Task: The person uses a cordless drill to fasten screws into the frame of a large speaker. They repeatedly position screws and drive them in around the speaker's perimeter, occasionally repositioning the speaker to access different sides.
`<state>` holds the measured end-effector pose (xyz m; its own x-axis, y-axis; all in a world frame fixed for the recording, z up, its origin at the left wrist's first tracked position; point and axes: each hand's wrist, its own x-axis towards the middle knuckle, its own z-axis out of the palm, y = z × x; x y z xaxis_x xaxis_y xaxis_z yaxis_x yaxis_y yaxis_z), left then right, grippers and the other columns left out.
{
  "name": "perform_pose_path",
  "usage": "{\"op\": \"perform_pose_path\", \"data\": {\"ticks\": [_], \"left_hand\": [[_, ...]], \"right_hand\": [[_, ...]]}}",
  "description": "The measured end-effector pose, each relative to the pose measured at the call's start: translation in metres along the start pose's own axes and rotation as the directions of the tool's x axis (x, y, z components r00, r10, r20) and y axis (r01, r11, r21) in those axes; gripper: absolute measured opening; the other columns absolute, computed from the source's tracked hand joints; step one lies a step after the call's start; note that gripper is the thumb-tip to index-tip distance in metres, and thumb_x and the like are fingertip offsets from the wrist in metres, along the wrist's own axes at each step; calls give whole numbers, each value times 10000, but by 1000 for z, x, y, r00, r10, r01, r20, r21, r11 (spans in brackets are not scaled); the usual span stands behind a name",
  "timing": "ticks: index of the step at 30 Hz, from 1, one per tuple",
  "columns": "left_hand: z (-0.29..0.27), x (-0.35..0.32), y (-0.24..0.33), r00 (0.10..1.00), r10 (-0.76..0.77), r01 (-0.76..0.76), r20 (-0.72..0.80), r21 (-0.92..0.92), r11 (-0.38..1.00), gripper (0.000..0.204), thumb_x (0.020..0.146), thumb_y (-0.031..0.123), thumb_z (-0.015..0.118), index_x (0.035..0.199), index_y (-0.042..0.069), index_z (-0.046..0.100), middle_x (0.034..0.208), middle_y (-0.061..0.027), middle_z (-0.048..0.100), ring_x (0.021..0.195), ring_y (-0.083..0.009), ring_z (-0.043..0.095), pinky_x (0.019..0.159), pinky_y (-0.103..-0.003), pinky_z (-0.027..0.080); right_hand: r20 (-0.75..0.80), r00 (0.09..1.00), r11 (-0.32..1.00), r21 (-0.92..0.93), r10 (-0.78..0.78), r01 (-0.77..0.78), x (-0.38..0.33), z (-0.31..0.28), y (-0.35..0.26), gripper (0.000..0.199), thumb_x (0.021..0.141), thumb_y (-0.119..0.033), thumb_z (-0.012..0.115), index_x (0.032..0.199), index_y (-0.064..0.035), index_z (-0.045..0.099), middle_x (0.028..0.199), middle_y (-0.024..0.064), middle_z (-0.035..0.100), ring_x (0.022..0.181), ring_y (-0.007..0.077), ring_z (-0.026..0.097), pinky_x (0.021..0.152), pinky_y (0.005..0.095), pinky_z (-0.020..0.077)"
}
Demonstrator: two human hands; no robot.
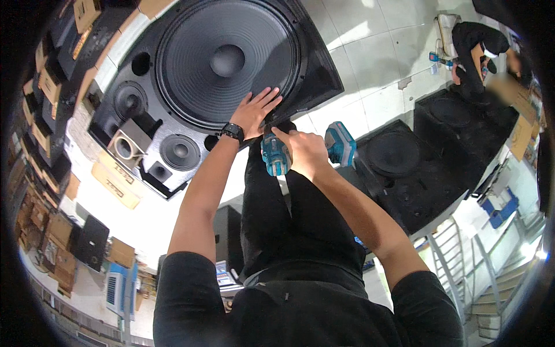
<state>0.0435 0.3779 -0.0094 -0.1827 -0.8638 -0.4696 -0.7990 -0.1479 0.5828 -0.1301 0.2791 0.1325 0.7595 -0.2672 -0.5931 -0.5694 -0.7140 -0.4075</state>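
My left hand [258, 113], a dark watch on its wrist, lies with fingers stretched out over the lower right rim of a large black woofer [191, 69]. The woofer sits in a black speaker cabinet [321, 85]. My right hand [307, 151] grips a teal and black cordless drill [275, 156]; its battery end [340, 144] sticks out to the right of the hand. The drill's nose is by the cabinet's near edge, close to my left hand. Its tip is hidden, so I cannot tell if it touches a screw.
Two smaller round drivers [180, 151] and a square tube-like part [127, 143] are on the cabinet's left side. Other black speaker cabinets [399, 179] lie to the right. A co-worker [477, 49] crouches at the far right near another drill [440, 59]. Cardboard boxes [49, 84] line the left.
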Motion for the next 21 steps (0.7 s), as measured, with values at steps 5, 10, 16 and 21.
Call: {"op": "perform_pose_path", "data": {"ticks": [5, 10, 16, 21], "left_hand": [[-20, 2, -6, 996, -45, 38, 76, 97, 995, 953, 844, 246, 843, 1656, 218, 345, 1776, -35, 213, 1617, -276, 255, 1272, -544, 336], [-16, -18, 0, 890, -440, 407, -117, -230, 884, 654, 915, 278, 774, 1508, 111, 557, 1573, -144, 538, 1476, -322, 487, 1180, -520, 429], [3, -130, 56, 693, -711, 284, -119, -862, 421, 486, 1012, 267, 732, 1403, -4, 631, 1241, -169, 763, 1158, -249, 735, 1014, -374, 547], [37, -269, 106, 589, -808, 477, -7, -804, 355, 405, 990, 266, 747, 1329, 49, 706, 1172, -130, 791, 1054, -232, 770, 959, -374, 587]], "right_hand": [[-11, 983, 966, 187, 184, -179, -2, 5, -3, 576, 871, -316, 729, 1436, -216, 669, 969, 134, 781, 857, 344, 779, 739, 455, 628], [5, 927, 886, 293, 374, -359, -7, 8, -17, 488, 948, -361, 655, 1420, -240, 671, 1089, 131, 782, 914, 375, 777, 789, 498, 628], [233, 690, 352, 724, 685, -593, 7, 31, 15, 510, 783, -340, 844, 1166, -17, 752, 1136, 237, 773, 1105, 429, 735, 969, 478, 595], [-121, 935, 740, 648, 332, -179, -19, 56, 34, 577, 741, -293, 833, 1299, -182, 743, 1065, 244, 767, 1043, 461, 728, 924, 525, 589]]}}
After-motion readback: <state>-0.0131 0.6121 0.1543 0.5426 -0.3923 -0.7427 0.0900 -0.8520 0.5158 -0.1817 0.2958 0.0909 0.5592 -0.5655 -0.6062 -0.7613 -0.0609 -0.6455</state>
